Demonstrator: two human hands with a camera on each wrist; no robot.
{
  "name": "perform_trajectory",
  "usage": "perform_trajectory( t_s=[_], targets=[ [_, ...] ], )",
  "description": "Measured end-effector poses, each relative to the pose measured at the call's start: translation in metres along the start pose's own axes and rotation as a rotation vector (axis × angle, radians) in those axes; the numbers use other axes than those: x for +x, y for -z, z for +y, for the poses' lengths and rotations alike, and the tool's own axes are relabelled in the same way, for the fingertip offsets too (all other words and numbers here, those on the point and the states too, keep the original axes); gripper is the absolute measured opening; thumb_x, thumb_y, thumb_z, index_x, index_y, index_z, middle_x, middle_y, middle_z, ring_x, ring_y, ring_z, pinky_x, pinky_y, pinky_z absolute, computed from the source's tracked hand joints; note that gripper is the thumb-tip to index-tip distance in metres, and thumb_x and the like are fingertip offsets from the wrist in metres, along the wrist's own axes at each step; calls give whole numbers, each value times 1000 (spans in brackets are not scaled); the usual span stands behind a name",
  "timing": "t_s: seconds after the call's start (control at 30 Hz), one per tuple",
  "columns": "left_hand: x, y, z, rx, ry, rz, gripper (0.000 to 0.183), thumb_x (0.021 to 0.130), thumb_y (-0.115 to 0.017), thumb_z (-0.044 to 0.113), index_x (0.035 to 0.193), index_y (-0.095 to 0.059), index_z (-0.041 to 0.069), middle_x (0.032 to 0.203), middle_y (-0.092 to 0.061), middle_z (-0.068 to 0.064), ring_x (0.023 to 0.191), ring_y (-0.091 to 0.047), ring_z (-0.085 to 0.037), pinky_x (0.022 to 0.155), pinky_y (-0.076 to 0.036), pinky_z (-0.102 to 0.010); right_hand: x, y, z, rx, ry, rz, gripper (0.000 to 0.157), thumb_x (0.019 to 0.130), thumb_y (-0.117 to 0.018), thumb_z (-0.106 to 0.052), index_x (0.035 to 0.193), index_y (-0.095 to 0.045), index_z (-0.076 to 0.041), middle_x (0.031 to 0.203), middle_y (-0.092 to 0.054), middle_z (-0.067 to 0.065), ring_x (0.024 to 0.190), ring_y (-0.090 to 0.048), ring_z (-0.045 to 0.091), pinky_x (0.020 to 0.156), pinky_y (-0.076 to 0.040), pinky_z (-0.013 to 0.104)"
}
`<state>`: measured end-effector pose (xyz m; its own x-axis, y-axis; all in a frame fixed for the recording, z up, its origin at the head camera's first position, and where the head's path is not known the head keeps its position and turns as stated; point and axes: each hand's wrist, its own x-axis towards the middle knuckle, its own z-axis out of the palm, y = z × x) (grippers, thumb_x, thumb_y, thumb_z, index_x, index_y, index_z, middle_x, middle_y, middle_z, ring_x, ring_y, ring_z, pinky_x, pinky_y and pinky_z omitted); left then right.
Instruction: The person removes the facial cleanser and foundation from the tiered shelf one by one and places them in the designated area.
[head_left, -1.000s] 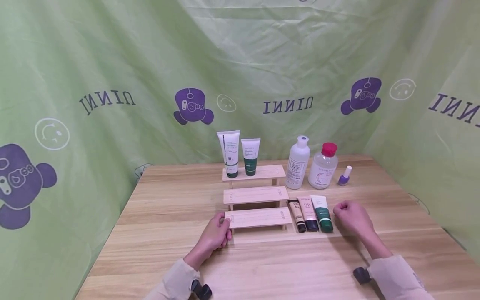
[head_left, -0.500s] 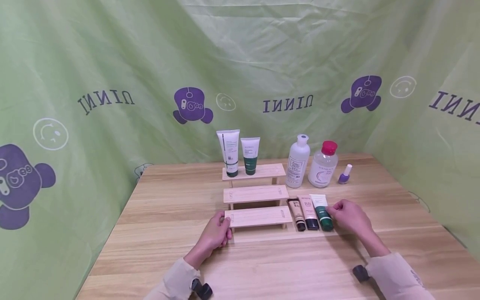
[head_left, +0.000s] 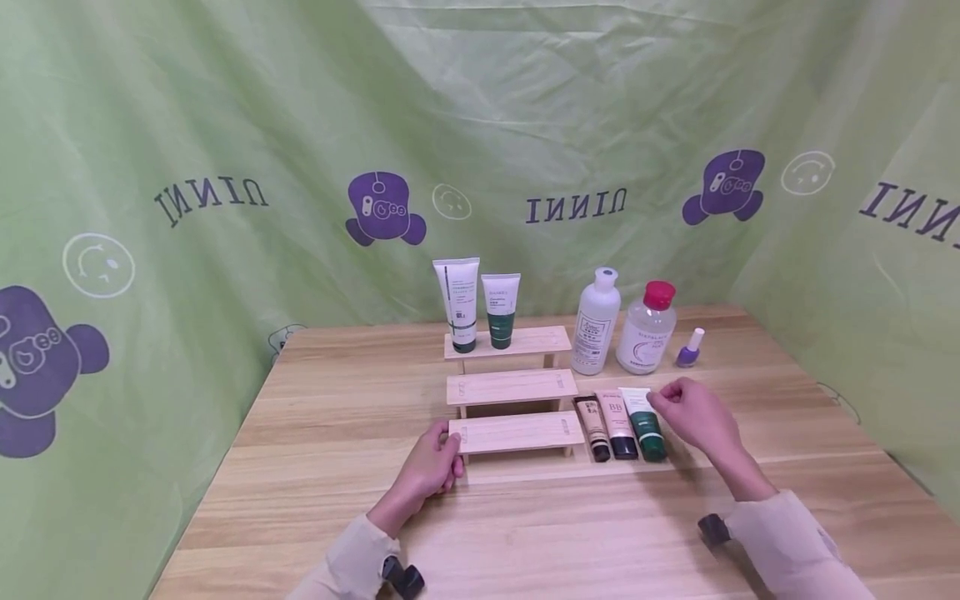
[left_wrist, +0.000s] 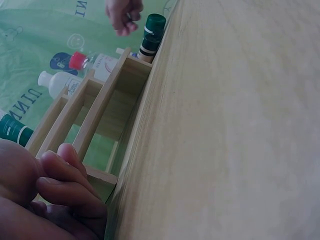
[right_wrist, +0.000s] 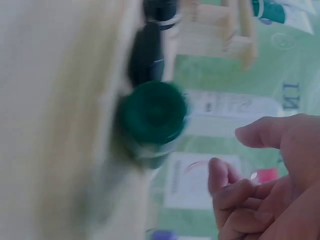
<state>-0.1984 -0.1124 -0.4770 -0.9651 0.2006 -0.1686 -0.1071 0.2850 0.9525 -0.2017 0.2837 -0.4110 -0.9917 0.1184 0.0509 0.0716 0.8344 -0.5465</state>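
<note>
My left hand (head_left: 429, 462) grips the left end of the lowest step of a three-step wooden display rack (head_left: 517, 432), its fingers curled in the left wrist view. My right hand (head_left: 697, 414) is beside the upper end of a white-and-green squeeze tube (head_left: 647, 429); in the right wrist view, a gap shows between thumb and forefinger with nothing in it. That tube lies flat, cap toward me, beside a pink BB cream tube (head_left: 617, 423) and a beige tube with a black cap (head_left: 593, 427). Two squeeze tubes, a taller one (head_left: 459, 304) and a shorter one (head_left: 501, 310), stand on the top step.
Right of the rack stand a white bottle (head_left: 596, 325), a clear bottle with a red cap (head_left: 646, 333) and a purple nail polish bottle (head_left: 689, 349). Green printed cloth (head_left: 480, 125) hangs behind and beside the wooden table (head_left: 330, 392).
My right hand has moved left to the white-and-green tube, then up along it toward its white end. The left hand stays on the rack.
</note>
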Motion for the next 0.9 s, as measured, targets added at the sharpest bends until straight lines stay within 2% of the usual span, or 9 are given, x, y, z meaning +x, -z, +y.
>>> perform_trajectory(
  t_s=[0.17,0.3,0.53,0.7,0.9],
  targets=[
    [-1,2,0,2,10,5,39,104,-42,22,138,-42,1,64,-58,-3,43,-44,-10,37,-36,-19,9,3,-32,71,129,138,31,93,-61,-28,100,-63,2,87,-66,15,73,-58,24,61,-46,31],
    [-1,2,1,4,5,5,39,104,-43,23,137,-43,1,64,-58,-3,42,-44,-10,37,-35,-19,18,0,-59,160,221,172,30,93,-62,-24,106,-63,3,92,-66,16,79,-59,26,68,-49,32],
    [0,-1,1,-2,2,4,38,104,-43,24,135,-44,1,64,-58,-3,42,-43,-9,37,-35,-19,34,-17,-94,325,345,129,33,94,-65,-20,116,-62,5,97,-65,16,84,-59,25,69,-51,27],
    [-1,-2,0,0,-2,1,38,104,-44,23,134,-44,1,63,-58,-3,41,-43,-9,36,-35,-19,48,-27,-114,387,351,86,38,93,-67,-26,118,-63,3,99,-67,14,87,-60,24,72,-52,30],
    [-1,-1,0,-3,-6,16,39,104,-44,23,136,-43,1,63,-58,-3,42,-43,-9,36,-34,-19,65,-32,-138,398,371,44,42,91,-69,-29,118,-63,3,100,-67,14,89,-60,24,74,-51,33]
  ],
)
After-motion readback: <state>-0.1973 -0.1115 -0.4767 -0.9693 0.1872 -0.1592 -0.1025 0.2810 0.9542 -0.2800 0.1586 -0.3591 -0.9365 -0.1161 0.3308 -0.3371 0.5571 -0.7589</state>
